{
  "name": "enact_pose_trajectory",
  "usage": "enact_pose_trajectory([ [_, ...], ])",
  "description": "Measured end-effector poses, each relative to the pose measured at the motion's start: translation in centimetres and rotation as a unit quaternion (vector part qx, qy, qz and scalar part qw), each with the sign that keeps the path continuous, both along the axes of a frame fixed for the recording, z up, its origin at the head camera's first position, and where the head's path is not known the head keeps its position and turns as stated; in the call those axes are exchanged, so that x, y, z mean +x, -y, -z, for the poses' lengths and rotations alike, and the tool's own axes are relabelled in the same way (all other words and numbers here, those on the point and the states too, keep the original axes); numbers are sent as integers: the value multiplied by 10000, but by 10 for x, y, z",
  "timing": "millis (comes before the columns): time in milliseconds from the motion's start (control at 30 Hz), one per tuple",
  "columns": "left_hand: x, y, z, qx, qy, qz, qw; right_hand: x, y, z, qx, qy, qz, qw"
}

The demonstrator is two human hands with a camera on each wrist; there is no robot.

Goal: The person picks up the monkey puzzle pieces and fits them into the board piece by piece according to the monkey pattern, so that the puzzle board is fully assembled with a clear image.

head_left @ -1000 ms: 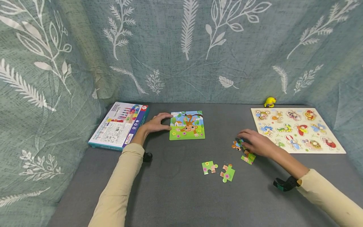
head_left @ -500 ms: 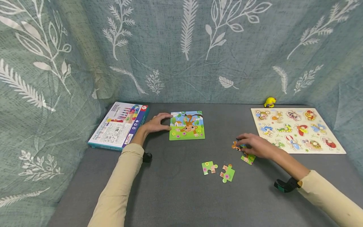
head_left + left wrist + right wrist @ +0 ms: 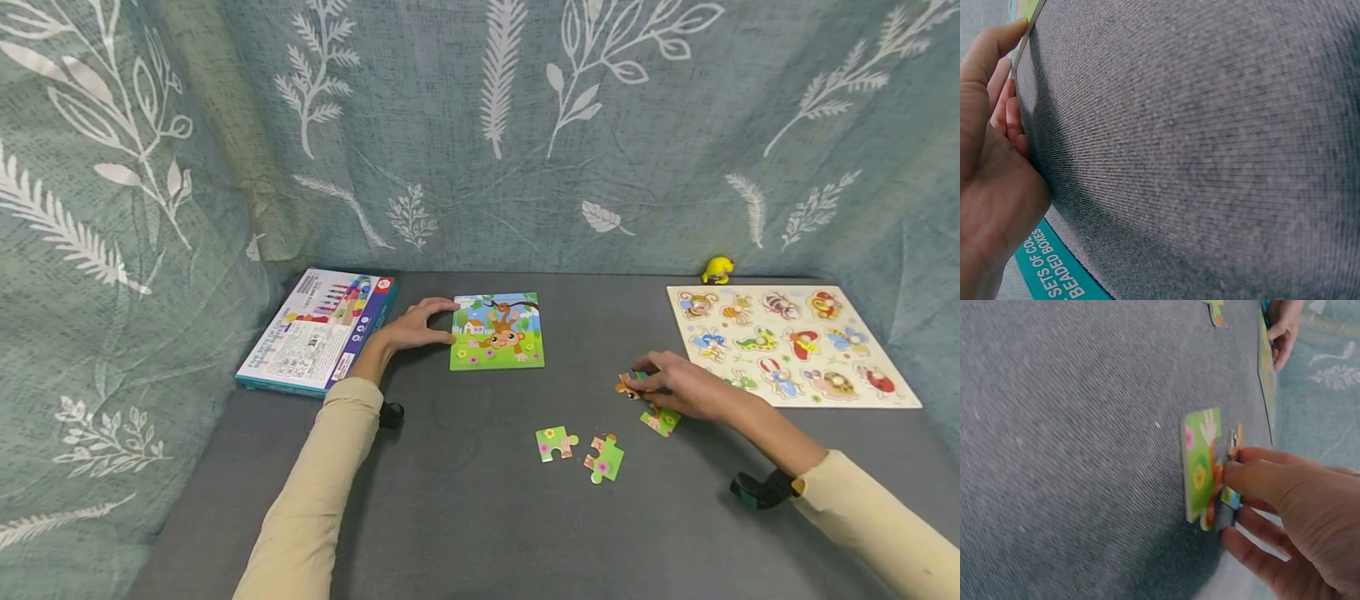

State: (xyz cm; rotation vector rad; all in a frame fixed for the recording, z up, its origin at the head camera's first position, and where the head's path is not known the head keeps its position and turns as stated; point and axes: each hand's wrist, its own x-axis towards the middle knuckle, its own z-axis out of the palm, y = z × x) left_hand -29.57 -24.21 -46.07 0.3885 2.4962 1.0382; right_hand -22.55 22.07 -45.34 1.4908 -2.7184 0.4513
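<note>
My left hand (image 3: 411,327) grips the left edge of a square monkey picture puzzle (image 3: 480,358), thumb at its lower left and forefinger at its upper left. In the left wrist view the thumb rests on the thin board edge (image 3: 1027,37) while the other fingers curl behind it. My right hand (image 3: 690,387) pinches a jigsaw piece (image 3: 627,387) with orange and blue on it, tilted up in the right wrist view. Right beside it lies a green jigsaw piece (image 3: 1199,472) with a yellow flower and a small paw, partly overlapped by the hand.
Two loose jigsaw pieces (image 3: 553,445) lie nearer the front. A boxed bead set (image 3: 315,333) stands left of the left hand. At the right is a pale insect board (image 3: 795,346), close behind the right hand, with a yellow toy (image 3: 717,270) behind it. A patterned curtain hangs behind.
My right hand has lowered slightly toward me, and its fingers have drawn in on the orange-and-blue jigsaw piece. The left hand and the monkey puzzle have stayed put.
</note>
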Motion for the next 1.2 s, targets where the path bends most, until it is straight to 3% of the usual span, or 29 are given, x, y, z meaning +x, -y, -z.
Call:
enact_pose_trajectory([
  [267,2,-1,-3,-53,13,-14,10000,1,-3,-4,293,207,50,9993],
  [567,1,-1,2,-113,6,-136,9998,-3,-8,1,377,-415,-154,9983],
  [833,1,-7,-5,-141,100,-314,9994,-11,-12,6,-157,-985,-379,9943],
  [1200,4,-10,-6,-264,125,-482,9984,-6,-6,-11,111,-707,644,9954],
])
